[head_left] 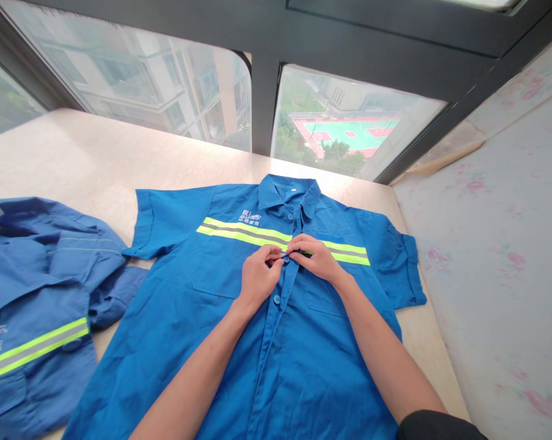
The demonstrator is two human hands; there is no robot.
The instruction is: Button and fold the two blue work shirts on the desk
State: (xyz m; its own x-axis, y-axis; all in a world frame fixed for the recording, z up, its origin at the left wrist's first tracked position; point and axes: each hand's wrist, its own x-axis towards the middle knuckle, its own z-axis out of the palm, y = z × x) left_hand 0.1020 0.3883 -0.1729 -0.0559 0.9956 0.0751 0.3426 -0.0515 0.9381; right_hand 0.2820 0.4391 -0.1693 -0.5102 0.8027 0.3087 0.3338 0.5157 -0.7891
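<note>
A blue short-sleeved work shirt (166, 348) lies spread front up, its collar (270, 194) toward the window. A yellow-and-grey reflective band (239, 233) crosses its chest. My left hand (261, 275) is closed in a pinch on the front placket at chest height. Opposite it, my right hand (320, 260) pinches the other front edge, fingertips nearly meeting the left ones. A small blue button (286, 259) shows between them, partly covered by fingers. Another button (276, 299) sits lower on the placket, and one more (290, 216) below the collar. Below my hands the front edges lie loosely together.
At the left lies a second, crumpled blue garment (38, 263) with a similar reflective band. Both rest on a pale sill-like surface (97, 153). Windows with a dark frame (263, 104) border the far side. A floral-papered wall (491, 269) rises close on the right.
</note>
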